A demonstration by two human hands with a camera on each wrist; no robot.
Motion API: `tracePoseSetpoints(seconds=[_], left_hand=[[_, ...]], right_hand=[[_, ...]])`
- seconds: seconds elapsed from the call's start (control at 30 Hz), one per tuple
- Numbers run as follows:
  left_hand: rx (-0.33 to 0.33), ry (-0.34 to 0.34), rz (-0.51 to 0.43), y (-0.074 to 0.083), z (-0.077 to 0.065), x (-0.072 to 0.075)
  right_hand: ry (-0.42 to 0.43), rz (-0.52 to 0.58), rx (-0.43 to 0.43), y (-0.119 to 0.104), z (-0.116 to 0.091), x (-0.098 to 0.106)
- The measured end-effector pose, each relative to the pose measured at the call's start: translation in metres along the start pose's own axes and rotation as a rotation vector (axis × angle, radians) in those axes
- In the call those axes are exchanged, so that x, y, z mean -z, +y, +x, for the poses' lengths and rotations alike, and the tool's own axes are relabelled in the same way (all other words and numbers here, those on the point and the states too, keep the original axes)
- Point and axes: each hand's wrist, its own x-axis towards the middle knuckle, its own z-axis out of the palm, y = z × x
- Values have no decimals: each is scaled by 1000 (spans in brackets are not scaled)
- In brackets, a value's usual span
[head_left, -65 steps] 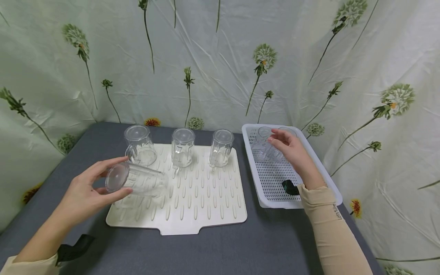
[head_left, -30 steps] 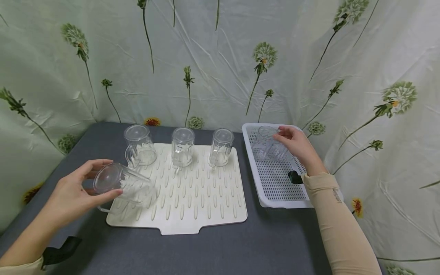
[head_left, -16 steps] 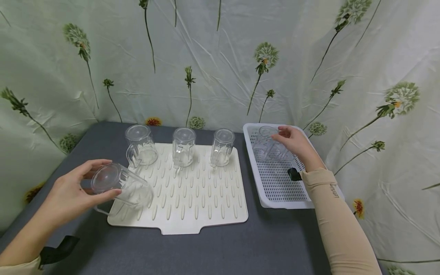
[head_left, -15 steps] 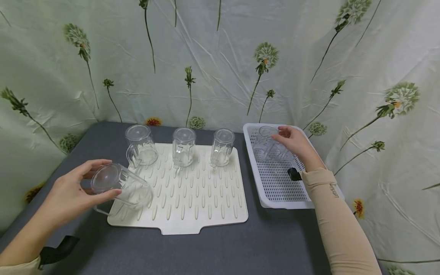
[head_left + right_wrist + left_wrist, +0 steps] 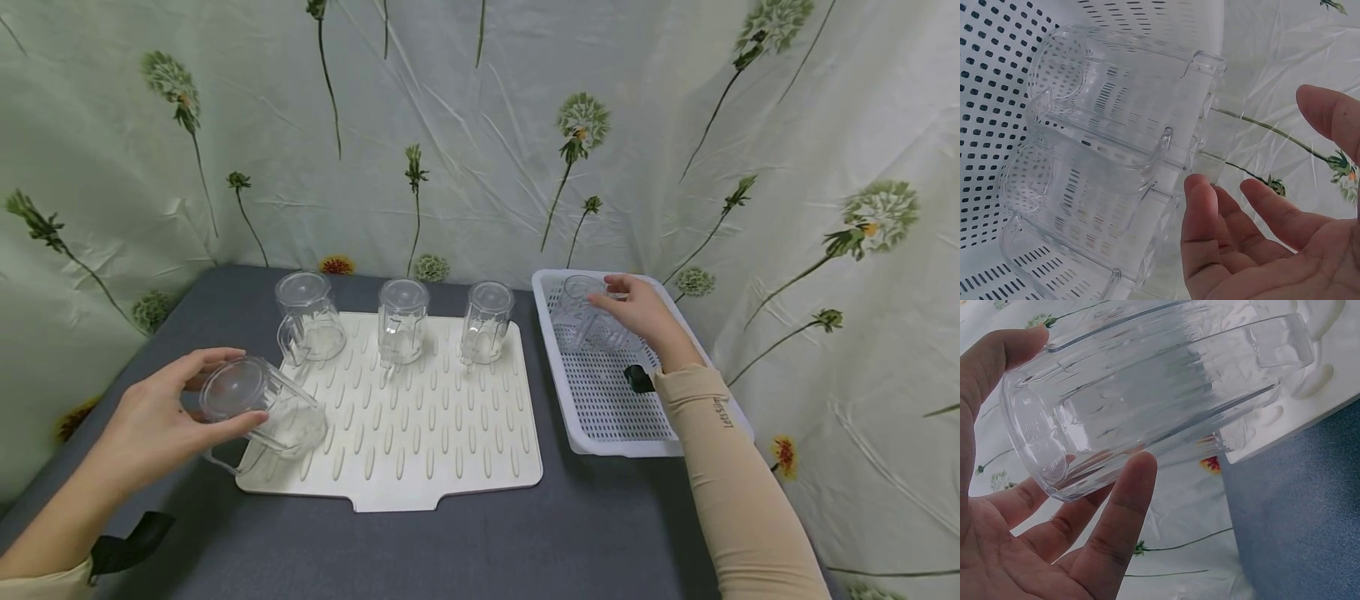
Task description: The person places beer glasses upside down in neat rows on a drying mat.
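My left hand (image 5: 161, 417) holds a clear glass mug (image 5: 288, 417) by its base end, thumb and fingers spread round it. The mug tilts over the front left corner of a white ribbed draining board (image 5: 420, 425), its mouth pointing right and down and its handle low at the left. In the left wrist view, the mug (image 5: 1147, 394) lies between thumb and fingers. My right hand (image 5: 641, 312) hovers over a white perforated basket (image 5: 558, 392). In the right wrist view, its loosely bent fingertips are right at the rims of two glass mugs (image 5: 1129, 106) standing there, thumb well apart.
Three clear mugs stand upside down along the board's back edge: a left mug (image 5: 311, 317), a middle mug (image 5: 402, 321) and a right mug (image 5: 486, 323). Dark cloth (image 5: 480, 542) covers the table. A flowered curtain (image 5: 480, 167) hangs close behind.
My left hand has drawn the mug left and a little nearer, and its handle now shows at the lower left. The right hand has shifted slightly right over the basket, staying by the mugs.
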Motion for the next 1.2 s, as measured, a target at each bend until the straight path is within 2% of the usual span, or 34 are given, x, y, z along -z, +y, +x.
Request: tracePoseSetpoints(seconds=[0.3,0.7,1.2], left_hand=[[9,-1,26,5,6,-5],[-9,35,71,11,13,-12],[-14,34,120,21,16,-18]], right_hand=[[14,2,12,-2,-1,-3],[23,-6,-1,0,-2,-4],[72,-157,-15,-8,8,-14]])
